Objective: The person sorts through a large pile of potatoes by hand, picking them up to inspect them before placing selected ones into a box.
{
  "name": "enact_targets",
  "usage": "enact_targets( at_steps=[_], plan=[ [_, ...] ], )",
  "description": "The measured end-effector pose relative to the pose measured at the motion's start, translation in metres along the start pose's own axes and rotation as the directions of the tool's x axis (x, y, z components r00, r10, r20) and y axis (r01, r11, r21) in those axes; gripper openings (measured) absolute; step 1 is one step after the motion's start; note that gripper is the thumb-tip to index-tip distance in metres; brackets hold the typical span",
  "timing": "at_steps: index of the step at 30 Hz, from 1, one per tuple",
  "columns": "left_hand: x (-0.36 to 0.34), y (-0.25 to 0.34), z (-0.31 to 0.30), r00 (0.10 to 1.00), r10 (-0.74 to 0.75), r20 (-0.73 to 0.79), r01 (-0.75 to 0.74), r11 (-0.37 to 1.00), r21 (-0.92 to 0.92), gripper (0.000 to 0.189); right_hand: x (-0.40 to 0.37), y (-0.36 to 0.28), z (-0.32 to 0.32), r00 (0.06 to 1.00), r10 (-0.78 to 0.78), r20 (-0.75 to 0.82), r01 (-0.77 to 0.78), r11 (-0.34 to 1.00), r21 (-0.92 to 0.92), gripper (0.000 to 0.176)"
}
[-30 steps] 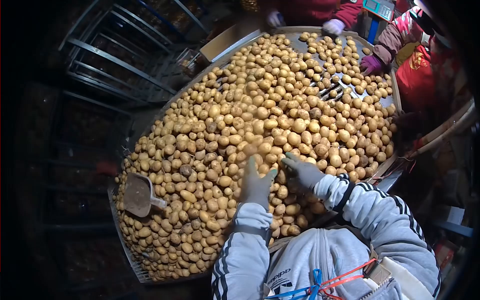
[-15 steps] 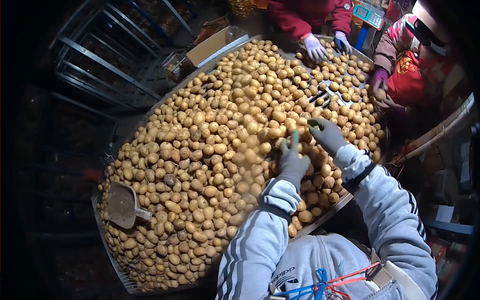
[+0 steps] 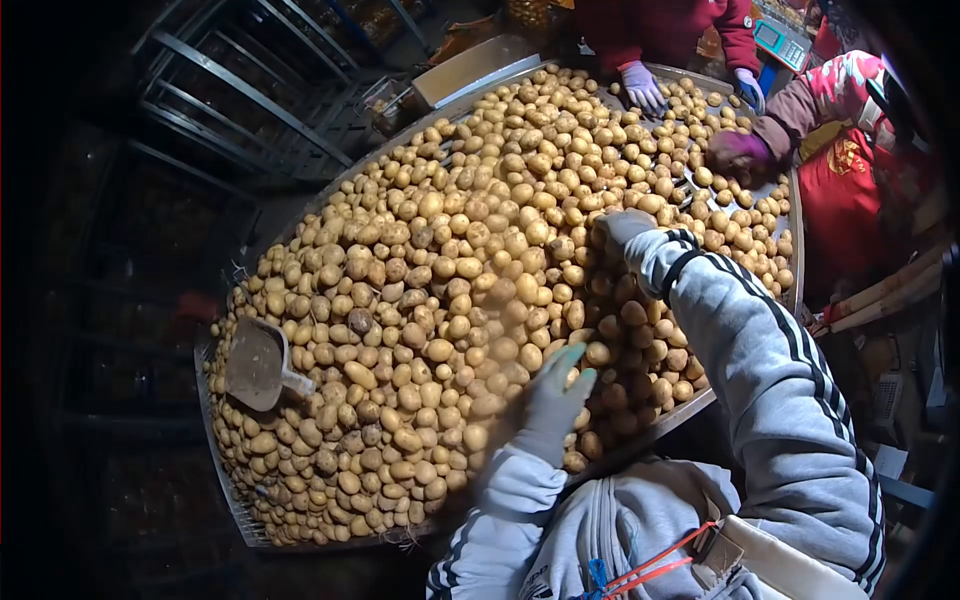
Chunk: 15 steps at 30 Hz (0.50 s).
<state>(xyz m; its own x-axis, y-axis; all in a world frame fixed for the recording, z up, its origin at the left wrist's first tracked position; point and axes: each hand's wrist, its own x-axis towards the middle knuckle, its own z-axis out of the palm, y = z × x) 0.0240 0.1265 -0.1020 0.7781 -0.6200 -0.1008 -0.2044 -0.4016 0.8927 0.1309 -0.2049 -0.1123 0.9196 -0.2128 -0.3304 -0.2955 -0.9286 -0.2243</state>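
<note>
A deep heap of potatoes (image 3: 440, 270) covers a large metal-edged table. My left hand (image 3: 552, 405), in a grey glove with greenish fingertips, is low over the near side of the heap. A small potato (image 3: 572, 377) shows between its thumb and fingers, which are closed around it. Farther forward, my right hand (image 3: 627, 228), gloved in grey, reaches down among the potatoes near the sorting area. Its fingers point away from me and are mostly hidden, so any potato in them does not show.
A scoop (image 3: 257, 365) lies on the heap at left. Across the table are one co-worker's lavender-gloved hands (image 3: 643, 88) and another's purple-gloved hand (image 3: 740, 152). A cardboard box (image 3: 470, 72) sits by the far edge, near metal racks (image 3: 240, 95). A scale display (image 3: 780, 42) stands at back right.
My left hand has drawn back toward me and closed on a potato. My right hand has dipped into the heap. The co-worker at right has stretched an arm over the table. The view has shifted.
</note>
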Motion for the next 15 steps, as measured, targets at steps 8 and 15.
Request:
enact_targets(
  at_steps=[8,15],
  plan=[
    [-0.084,-0.022,-0.054,0.926,-0.32,-0.2,0.273,0.934,-0.232,0.04,0.014,0.009,0.029,0.989,0.102,-0.106,-0.083,0.983,0.164,0.039],
    [-0.073,-0.024,-0.039,0.962,-0.234,-0.14,0.218,0.968,-0.122,0.045,-0.001,-0.021,0.031,0.948,0.136,-0.287,-0.131,0.991,0.036,0.027]
  ],
)
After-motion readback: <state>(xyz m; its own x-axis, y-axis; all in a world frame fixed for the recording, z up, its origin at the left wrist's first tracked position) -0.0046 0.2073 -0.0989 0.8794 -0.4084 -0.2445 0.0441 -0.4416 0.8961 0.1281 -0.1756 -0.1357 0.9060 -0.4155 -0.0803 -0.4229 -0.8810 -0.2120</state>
